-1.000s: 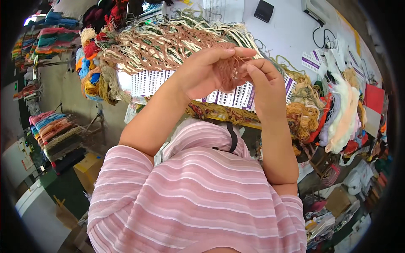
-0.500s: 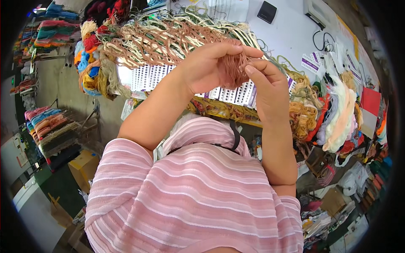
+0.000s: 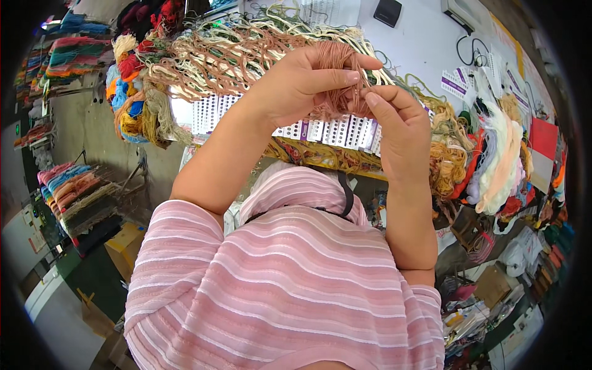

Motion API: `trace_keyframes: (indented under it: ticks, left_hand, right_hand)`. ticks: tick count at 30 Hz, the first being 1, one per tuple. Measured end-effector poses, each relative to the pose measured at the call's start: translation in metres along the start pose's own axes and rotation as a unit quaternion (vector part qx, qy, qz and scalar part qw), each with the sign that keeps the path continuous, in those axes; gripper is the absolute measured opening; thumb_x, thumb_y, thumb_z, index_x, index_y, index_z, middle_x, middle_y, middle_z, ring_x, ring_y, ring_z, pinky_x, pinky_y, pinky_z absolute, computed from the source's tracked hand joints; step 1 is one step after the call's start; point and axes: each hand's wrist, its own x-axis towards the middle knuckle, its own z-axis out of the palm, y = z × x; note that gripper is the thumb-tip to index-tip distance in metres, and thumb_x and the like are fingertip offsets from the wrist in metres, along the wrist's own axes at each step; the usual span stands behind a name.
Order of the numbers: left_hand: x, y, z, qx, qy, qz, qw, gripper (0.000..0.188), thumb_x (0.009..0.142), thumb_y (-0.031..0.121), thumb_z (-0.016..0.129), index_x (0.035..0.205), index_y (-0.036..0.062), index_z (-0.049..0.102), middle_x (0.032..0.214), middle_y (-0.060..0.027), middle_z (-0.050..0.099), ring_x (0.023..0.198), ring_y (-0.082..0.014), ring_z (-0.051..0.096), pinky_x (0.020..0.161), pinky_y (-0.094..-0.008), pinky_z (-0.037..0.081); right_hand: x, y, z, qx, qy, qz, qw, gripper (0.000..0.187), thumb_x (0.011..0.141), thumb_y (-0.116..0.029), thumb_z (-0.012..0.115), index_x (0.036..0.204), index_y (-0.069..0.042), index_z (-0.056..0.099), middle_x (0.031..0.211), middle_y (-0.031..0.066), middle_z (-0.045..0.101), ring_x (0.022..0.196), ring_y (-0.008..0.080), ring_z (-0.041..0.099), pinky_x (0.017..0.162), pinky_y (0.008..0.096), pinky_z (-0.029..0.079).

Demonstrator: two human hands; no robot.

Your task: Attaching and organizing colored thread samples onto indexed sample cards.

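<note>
A bundle of reddish-brown thread (image 3: 338,58) is looped around the fingers of my left hand (image 3: 295,86), whose thumb presses on its front. Close on the right, my right hand (image 3: 401,126) pinches thread at the bundle's edge between thumb and forefinger. Both hands are held up above the near part of the table. Below and behind them lie white cards with rows of dark holes (image 3: 325,134). Beyond the left hand, long brown, cream and green skeins (image 3: 228,55) spread across the tabletop.
Coloured yarn bundles (image 3: 131,102) hang at the table's left end. More skeins (image 3: 493,163), white, peach and red, hang at the right. A black box (image 3: 388,12) and a white device with a cable (image 3: 457,15) sit at the back. Yarn racks (image 3: 77,191) stand at left.
My left hand has turned and risen slightly, so its thumb now lies across the front of the thread bundle. My right hand has shifted a little to the right, still pinching.
</note>
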Motion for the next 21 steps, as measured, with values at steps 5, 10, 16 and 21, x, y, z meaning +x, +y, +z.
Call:
trace_keyframes:
  ticks: [5,10,16,21]
  left_hand:
    - [0.004,0.002,-0.003,0.008,-0.009,0.0,1.0,0.036,0.087,0.01,0.063,0.118,-0.0042,0.056,0.106,-0.0086,0.064,0.095,-0.0138,0.063,0.085,-0.0287,0.05]
    - [0.008,0.003,-0.001,0.014,0.004,0.003,1.0,0.036,0.086,0.01,0.064,0.118,-0.0041,0.056,0.101,-0.0076,0.065,0.093,-0.0132,0.063,0.083,-0.0278,0.05]
    - [0.013,0.003,0.001,0.033,0.0,0.007,0.999,0.038,0.086,0.01,0.064,0.119,-0.0047,0.056,0.096,-0.006,0.065,0.089,-0.0125,0.062,0.081,-0.0273,0.05]
    - [0.034,-0.005,-0.02,0.021,-0.099,-0.017,0.995,0.039,0.086,0.012,0.057,0.121,-0.0057,0.054,0.072,-0.0012,0.051,0.059,-0.0085,0.047,0.06,-0.0244,0.043]
  right_hand:
    - [0.001,-0.004,0.0,0.026,0.0,0.012,1.0,0.014,0.087,-0.002,0.058,0.097,0.005,0.064,0.087,0.0077,0.067,0.077,0.0104,0.063,0.072,0.0215,0.05]
    - [0.006,-0.004,-0.006,0.073,-0.028,0.022,0.997,0.014,0.087,-0.003,0.057,0.097,0.005,0.064,0.087,0.0091,0.068,0.078,0.0127,0.065,0.073,0.0243,0.051]
    - [0.01,-0.006,-0.003,0.023,-0.029,0.02,0.999,0.011,0.085,-0.002,0.06,0.093,0.004,0.064,0.084,0.008,0.067,0.072,0.0119,0.062,0.072,0.024,0.05]
    - [0.021,-0.002,-0.025,0.033,-0.005,0.024,0.999,0.006,0.082,-0.001,0.064,0.087,0.002,0.064,0.081,0.0059,0.065,0.076,0.0122,0.06,0.067,0.0236,0.047]
